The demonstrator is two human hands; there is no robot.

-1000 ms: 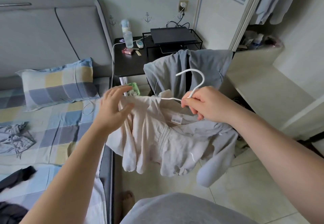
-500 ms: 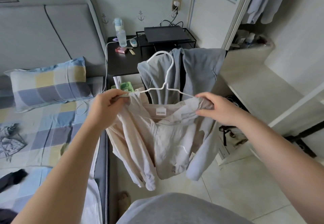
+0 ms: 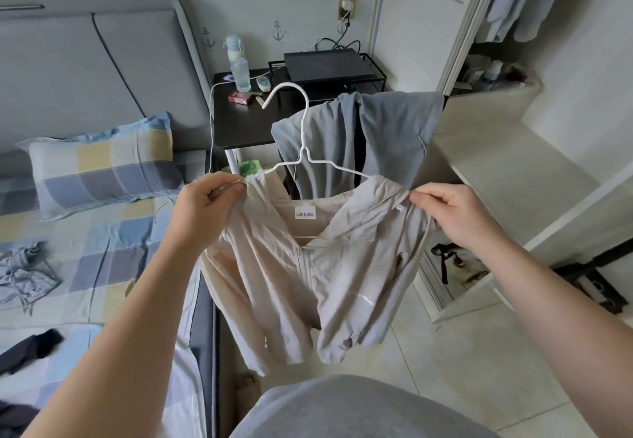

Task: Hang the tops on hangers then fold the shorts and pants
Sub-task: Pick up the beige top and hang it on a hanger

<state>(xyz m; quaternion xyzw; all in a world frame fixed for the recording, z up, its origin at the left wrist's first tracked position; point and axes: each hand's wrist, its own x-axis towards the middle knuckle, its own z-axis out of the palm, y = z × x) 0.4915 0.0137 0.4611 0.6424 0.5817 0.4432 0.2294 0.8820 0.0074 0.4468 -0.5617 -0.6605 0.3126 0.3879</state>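
Head view, nearest first. Gripping one shoulder of a beige zip-up jacket with the left hand, thumb and curled fingers bunching the cloth. Pinching the other shoulder with the right hand, thumb and forefinger closing on the seam. Holding the jacket in the air between the bed edge and the wardrobe, zip front facing the camera, sleeves dangling over the tiled floor. Carrying a white wire hanger inside the neck opening, both arms running under the shoulders, hook standing upright above the collar. Showing, on the plaid bedsheet to the left, a dark garment and, beyond it, a crumpled blue-grey garment. Showing a grey garment draping just behind the jacket, and farther back a black bedside table bearing a water bottle.
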